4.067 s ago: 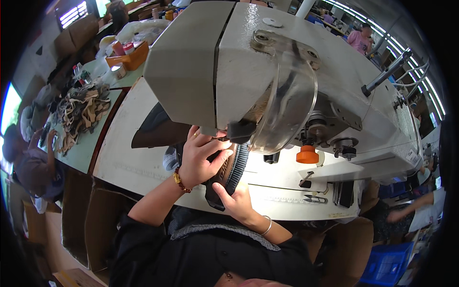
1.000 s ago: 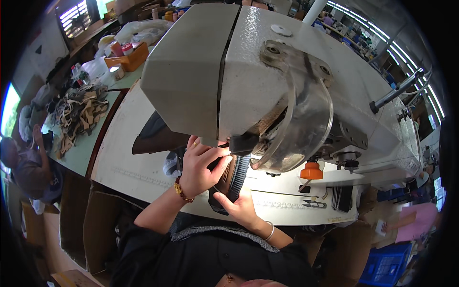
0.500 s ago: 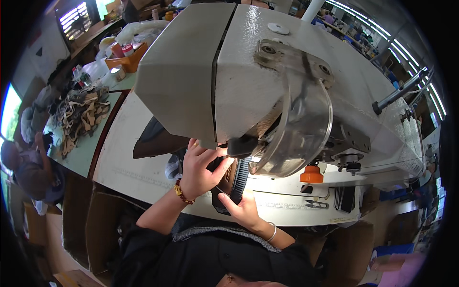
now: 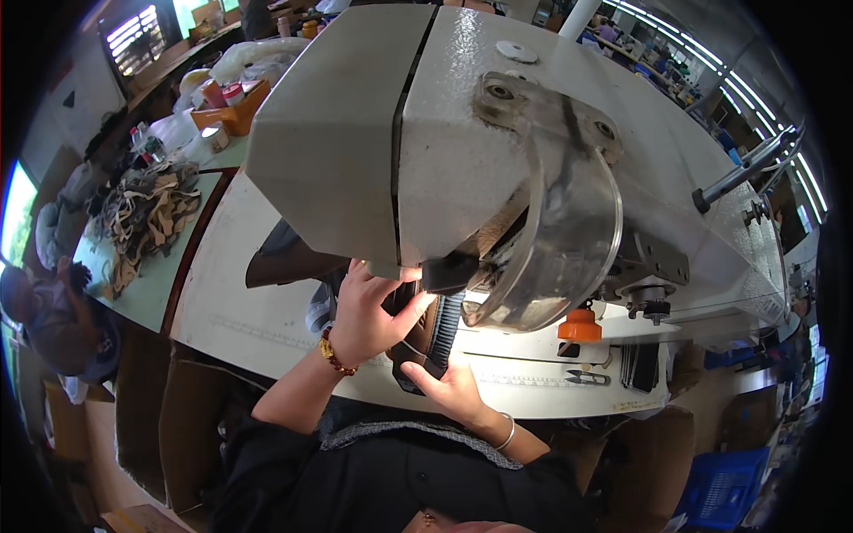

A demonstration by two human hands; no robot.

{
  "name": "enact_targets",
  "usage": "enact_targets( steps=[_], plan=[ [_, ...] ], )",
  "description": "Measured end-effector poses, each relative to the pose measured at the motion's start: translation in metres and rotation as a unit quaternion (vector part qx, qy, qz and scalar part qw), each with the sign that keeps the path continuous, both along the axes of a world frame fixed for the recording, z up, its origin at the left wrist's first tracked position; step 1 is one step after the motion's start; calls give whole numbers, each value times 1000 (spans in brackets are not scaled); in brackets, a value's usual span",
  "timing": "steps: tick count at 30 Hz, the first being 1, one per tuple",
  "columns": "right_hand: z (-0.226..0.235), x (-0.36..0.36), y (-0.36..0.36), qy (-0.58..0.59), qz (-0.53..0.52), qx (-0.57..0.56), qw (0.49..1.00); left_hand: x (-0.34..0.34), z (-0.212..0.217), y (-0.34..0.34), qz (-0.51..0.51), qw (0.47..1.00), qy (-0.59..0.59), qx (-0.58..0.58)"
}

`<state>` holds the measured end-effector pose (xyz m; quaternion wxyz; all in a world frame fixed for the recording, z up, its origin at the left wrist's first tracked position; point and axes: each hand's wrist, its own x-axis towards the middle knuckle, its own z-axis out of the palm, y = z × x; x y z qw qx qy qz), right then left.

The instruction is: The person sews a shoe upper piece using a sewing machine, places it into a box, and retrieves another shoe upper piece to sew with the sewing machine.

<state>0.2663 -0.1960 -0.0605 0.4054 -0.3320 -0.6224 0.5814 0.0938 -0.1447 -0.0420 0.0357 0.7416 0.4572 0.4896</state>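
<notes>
A big grey sewing machine head (image 4: 498, 133) fills the middle of the view, with a clear curved guard (image 4: 569, 249) on its front. Beneath it I hold a dark shoe piece with a ribbed black edge (image 4: 440, 333). My left hand (image 4: 369, 311), wearing a beaded bracelet, grips the piece from the left, right under the machine head. My right hand (image 4: 449, 386) holds its lower end from below, a thin bangle on that wrist. The needle area is hidden by the machine head.
The white machine table (image 4: 240, 311) carries an orange knob (image 4: 579, 326), small snips (image 4: 586, 377) and dark pieces (image 4: 640, 364). To the left, a green table (image 4: 151, 293) holds a heap of tan straps (image 4: 147, 218); a person (image 4: 53, 311) sits beside it. A blue crate (image 4: 724, 489) stands lower right.
Both hands stay on the dark shoe piece under the machine. The view has shifted a little, and the piece has been turned slightly between my hands.
</notes>
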Motion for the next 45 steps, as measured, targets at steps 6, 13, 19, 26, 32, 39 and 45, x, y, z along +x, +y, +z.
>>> enact_targets(
  steps=[6, 13, 19, 26, 32, 39, 45],
  plan=[
    [-12, 3, -2, 1, 18, -10, 1000, 5, 28, -15, 18, 1000, 14, 9],
    [-10, -2, 6, 54, 11, 10, 998, 7, 22, -10, 31, 999, -6, 34],
    [5, 1, 9, 106, 34, -35, 993, 7, 19, -7, 32, 999, 6, 23],
    [7, 2, 20, 63, 81, -24, 994, -11, -19, 8, 67, 990, 125, -2],
    [-14, 2, 17, 63, 60, -33, 996, -12, 16, 1, -32, 991, 73, -112],
    [4, 5, 24, 72, 93, -72, 990, -14, 12, 3, -47, 985, 44, -160],
    [7, 2, 24, 113, 75, -82, 987, -21, -1, 12, -79, 982, 25, -170]
  ],
)
